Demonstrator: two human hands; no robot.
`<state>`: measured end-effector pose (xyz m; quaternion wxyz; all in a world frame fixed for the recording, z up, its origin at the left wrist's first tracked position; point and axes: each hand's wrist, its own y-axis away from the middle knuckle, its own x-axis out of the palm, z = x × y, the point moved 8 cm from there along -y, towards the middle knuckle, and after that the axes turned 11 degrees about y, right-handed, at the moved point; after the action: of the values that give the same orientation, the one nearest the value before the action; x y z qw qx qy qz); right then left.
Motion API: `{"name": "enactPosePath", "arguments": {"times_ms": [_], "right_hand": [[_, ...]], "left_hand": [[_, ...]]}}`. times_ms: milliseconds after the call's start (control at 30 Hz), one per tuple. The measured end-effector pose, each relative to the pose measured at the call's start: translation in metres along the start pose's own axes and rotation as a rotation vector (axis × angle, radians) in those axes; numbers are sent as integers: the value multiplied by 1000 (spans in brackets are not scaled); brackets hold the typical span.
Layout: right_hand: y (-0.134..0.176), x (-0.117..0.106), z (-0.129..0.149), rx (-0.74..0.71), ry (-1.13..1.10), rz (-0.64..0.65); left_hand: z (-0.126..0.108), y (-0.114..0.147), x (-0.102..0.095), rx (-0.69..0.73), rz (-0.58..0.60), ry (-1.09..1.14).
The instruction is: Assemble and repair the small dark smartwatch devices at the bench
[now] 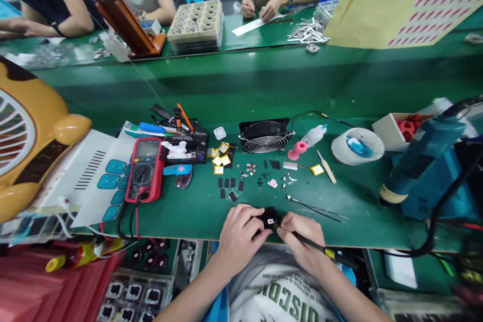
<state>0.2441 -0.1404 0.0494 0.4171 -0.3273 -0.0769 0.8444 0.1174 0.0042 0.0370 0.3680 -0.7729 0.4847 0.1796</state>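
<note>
My left hand (243, 231) has its fingers closed on a small black device (268, 215) at the table's front edge. A white label with a red mark shows on the device. My right hand (304, 236) grips a slim black tool with a yellow band (310, 243), its front end at the device's right side. Whether it is a soldering iron or a screwdriver I cannot tell. Tweezers (320, 210) lie just beyond my right hand. Small black pads (232, 183), yellow battery cells (221, 157) and tiny loose parts (272, 183) are spread farther back.
A small black fan (266, 136) stands at the back. To the left are a red multimeter (144, 170) and a large yellow fan (30, 136). On the right stand a white tub (357, 147) and a teal hot-air handle (422, 161). Co-workers sit across the bench.
</note>
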Motion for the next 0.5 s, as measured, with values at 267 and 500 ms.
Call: {"name": "enactPosePath", "arguments": {"times_ms": [267,500], "right_hand": [[-3,-6,-4,59,-8,-31],[4,-20,-16,208,-47,-130]], "left_hand": [[2,2,2,-26,10,29],[1,3,16,-70,6,13]]}}
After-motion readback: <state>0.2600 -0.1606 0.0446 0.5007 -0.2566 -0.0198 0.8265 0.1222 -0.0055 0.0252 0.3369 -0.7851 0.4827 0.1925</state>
